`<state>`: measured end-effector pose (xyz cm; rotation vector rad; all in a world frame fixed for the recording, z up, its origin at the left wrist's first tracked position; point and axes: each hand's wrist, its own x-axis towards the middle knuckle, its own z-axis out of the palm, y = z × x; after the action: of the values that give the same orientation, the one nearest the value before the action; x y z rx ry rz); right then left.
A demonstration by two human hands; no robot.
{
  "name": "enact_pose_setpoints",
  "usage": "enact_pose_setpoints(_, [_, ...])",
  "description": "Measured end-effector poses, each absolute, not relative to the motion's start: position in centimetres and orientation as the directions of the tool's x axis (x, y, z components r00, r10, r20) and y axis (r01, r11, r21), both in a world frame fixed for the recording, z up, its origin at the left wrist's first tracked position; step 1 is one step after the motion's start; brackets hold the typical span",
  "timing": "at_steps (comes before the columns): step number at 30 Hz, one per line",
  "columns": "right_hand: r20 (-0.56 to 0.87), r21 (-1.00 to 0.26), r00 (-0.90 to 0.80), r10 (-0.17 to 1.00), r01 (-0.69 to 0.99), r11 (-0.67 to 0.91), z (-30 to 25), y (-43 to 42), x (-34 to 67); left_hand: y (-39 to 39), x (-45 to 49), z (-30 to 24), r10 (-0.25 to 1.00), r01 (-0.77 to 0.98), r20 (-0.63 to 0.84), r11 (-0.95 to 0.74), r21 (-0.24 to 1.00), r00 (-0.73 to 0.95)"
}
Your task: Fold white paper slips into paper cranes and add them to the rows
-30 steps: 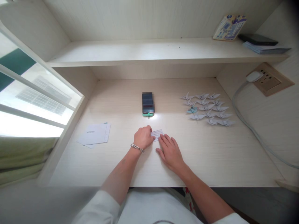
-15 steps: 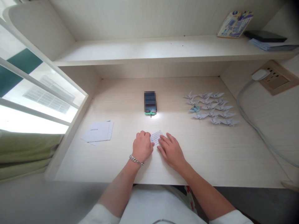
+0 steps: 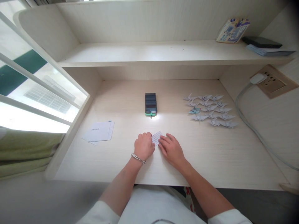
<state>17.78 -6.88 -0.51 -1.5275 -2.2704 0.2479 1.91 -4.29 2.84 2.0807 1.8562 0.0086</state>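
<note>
A small piece of printed paper (image 3: 156, 137) lies on the desk between my two hands. My left hand (image 3: 144, 145), with a silver chain bracelet at its wrist, has curled fingers closed on the paper's left edge. The fingers of my right hand (image 3: 172, 150) are stretched out, their tips resting at the paper's right edge. How the paper is folded underneath my fingers cannot be made out.
A phone (image 3: 150, 103) with a lit light stands farther back. Several folded paper cranes (image 3: 207, 109) sit in rows at the right. Flat paper sheets (image 3: 101, 131) lie at the left. A grey cable (image 3: 247, 121) runs along the right wall from a plug (image 3: 258, 78).
The camera view has tilted up slightly. My hands and the paper hold nearly the same place on the desk, with only slight finger movement.
</note>
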Motion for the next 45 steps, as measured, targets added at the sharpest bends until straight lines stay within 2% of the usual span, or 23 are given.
enact_pose_setpoints(4, [0.220,-0.377,-0.328,0.919,0.840,0.390,-0.6,-7.0,17.8,-4.2,2.0,2.9,0.971,0.959,-0.193,-0.088,0.271,0.143])
enact_pose_setpoints(7, [0.220,-0.413,-0.317,0.923,0.826,0.382,-0.6,-7.0,17.8,-4.2,2.0,2.5,0.978,0.943,-0.161,-0.075,0.323,0.133])
enact_pose_setpoints(10, [0.232,-0.477,-0.307,0.923,0.791,0.383,-0.8,-6.9,18.0,-4.2,1.9,2.1,0.977,0.891,-0.184,-0.014,0.454,0.109])
enact_pose_setpoints(13, [0.256,-0.645,-0.176,0.951,0.702,0.303,-1.0,-6.4,18.2,-4.0,1.6,1.6,0.973,0.741,-0.213,0.081,0.667,0.086])
enact_pose_setpoints(15, [0.202,-0.823,0.016,0.979,0.545,0.161,-1.1,-5.8,18.2,-3.9,1.6,1.4,0.968,0.574,-0.235,0.143,0.806,0.089])
enact_pose_setpoints(17, [0.041,-0.965,0.135,0.990,0.262,0.004,-1.0,-5.1,18.1,-3.9,1.8,1.2,0.963,0.398,-0.250,0.189,0.898,0.106])
enact_pose_setpoints(19, [-0.133,-0.991,0.039,0.990,-0.032,-0.132,-0.9,-4.3,17.8,-3.9,2.2,1.1,0.959,0.257,-0.253,0.214,0.942,0.130])
enact_pose_setpoints(20, [-0.185,-0.975,0.019,0.983,-0.127,-0.181,-0.8,-3.9,17.7,-3.9,2.4,1.1,0.956,0.208,-0.254,0.221,0.953,0.149])
enact_pose_setpoints(22, [-0.231,-0.951,-0.001,0.973,-0.213,-0.226,-0.6,-3.3,17.4,-3.7,2.6,1.2,0.947,0.143,-0.252,0.226,0.964,0.198])
enact_pose_setpoints(24, [-0.242,-0.949,-0.024,0.970,-0.203,-0.241,-0.2,-2.8,17.3,-3.2,2.6,1.4,0.946,0.098,-0.244,0.228,0.969,0.213])
enact_pose_setpoints(29, [-0.282,-0.933,-0.117,0.952,-0.198,-0.301,0.4,-1.7,17.1,-1.5,2.1,1.3,0.962,0.042,-0.250,0.247,0.968,0.110])
enact_pose_setpoints(34, [-0.235,-0.954,-0.011,0.972,-0.191,-0.233,0.2,-0.2,16.8,0.0,2.1,0.2,0.961,0.027,-0.235,0.234,0.972,0.149])
enact_pose_setpoints(45, [-0.218,-0.966,0.111,0.970,-0.165,-0.199,-1.7,2.2,16.6,2.3,2.2,-1.2,0.952,-0.037,-0.228,0.240,0.970,0.204])
